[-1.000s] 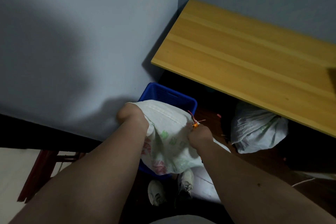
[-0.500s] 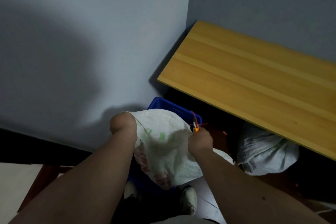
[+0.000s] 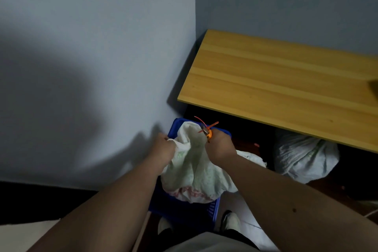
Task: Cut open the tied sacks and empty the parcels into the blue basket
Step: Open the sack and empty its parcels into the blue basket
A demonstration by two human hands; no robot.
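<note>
The sack (image 3: 194, 170) now hangs lower and limper over the blue basket (image 3: 184, 208) than a moment ago, and both hands have come closer together. The big wooden table (image 3: 286, 88) stands to the right, with another tied sack (image 3: 304, 157) waiting under it. The left hand (image 3: 163, 149) squeezes a bunch of sack cloth, holding it up so parcels can drop out. The right hand (image 3: 219, 147) is closed on the cloth and, I think, small orange scissors (image 3: 208, 132).
</note>
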